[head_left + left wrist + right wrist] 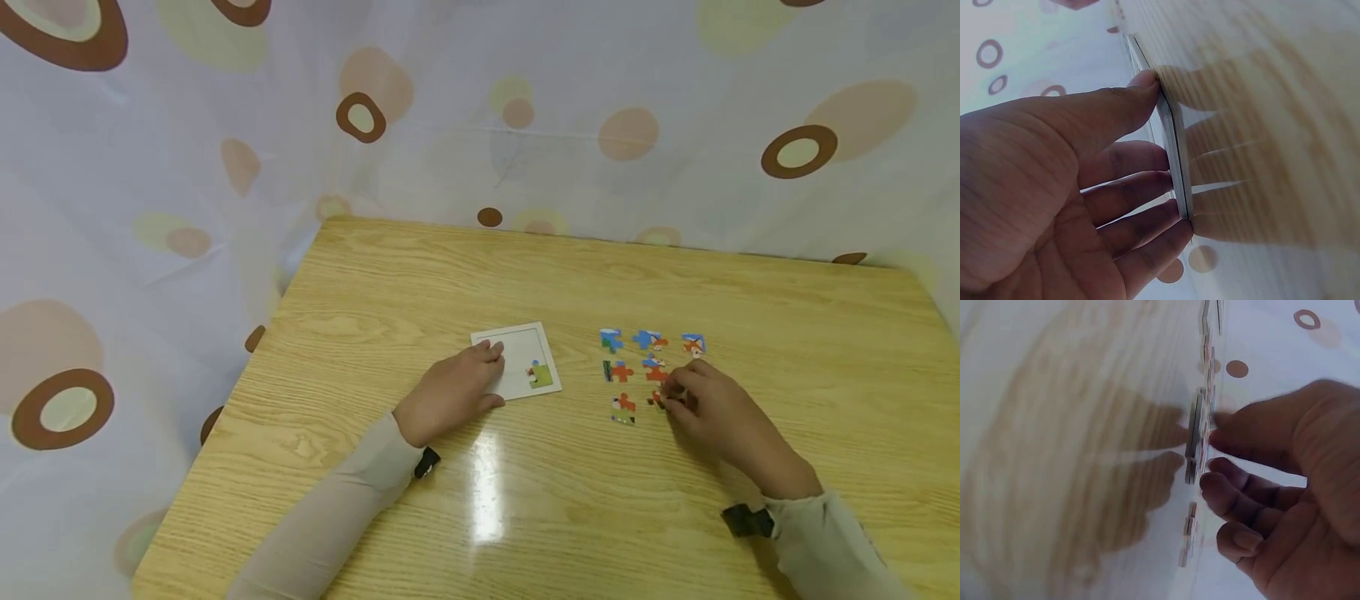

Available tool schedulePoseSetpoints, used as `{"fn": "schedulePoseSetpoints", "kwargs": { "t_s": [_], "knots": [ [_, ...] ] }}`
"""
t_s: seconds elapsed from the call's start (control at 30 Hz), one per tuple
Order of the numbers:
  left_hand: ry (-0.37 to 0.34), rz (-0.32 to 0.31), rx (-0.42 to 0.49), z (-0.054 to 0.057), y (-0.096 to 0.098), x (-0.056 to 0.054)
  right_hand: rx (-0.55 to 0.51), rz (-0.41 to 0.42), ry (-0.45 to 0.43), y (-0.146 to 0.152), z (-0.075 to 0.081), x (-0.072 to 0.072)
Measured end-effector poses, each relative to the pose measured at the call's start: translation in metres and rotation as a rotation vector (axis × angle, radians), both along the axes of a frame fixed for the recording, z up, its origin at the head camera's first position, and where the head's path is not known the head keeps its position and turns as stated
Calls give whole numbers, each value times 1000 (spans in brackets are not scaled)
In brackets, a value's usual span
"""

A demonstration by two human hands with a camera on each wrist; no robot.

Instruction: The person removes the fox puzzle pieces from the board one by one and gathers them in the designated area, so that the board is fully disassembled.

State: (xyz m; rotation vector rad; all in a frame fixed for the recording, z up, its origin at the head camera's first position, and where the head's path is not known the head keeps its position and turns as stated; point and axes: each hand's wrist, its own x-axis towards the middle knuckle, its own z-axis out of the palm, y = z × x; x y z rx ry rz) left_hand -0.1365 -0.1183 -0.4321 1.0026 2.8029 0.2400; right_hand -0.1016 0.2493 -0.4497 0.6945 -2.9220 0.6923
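My left hand (457, 387) rests on the left side of a square white puzzle tray (553, 367), fingers extended over it. In the left wrist view the thumb (1141, 81) lies against the tray's edge. One green corner piece (541, 375) sits inside the tray's lower right. My right hand (723, 417) is bent over the loose pieces, thumb and fingertips pinching at a small jigsaw piece (655, 399) in the lower row. The fingers partly hide that piece. In the right wrist view the fingertips (1213, 481) stay right at table level beside the flat pieces (1194, 428).
Several loose jigsaw pieces lie in rows right of the tray, among them a blue one (611, 339), a fox-face piece (693, 345) and a red-and-green one (623, 408). The wooden table (570, 500) meets a spotted curtain (555, 142) at the back and left.
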Motion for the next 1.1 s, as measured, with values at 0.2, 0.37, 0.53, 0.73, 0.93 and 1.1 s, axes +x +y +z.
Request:
{"fn": "schedulePoseSetpoints", "kwargs": {
  "t_s": [0.2,0.37,0.53,0.73,0.93,1.1],
  "knots": [
    [8,-1,1,1,-1,1,-16,70,75,-8,-6,3],
    [-2,2,10,2,-1,1,-12,115,66,-12,-9,2],
    [-9,6,11,3,-1,2,-41,145,50,-15,-8,0],
    [-7,6,6,2,-1,0,-50,161,36,-16,-7,-1],
    [-5,5,-6,1,-1,0,-60,169,46,-18,-7,-3],
    [-3,-1,-9,1,-1,0,-36,147,13,-21,-6,-3]
  ]
}}
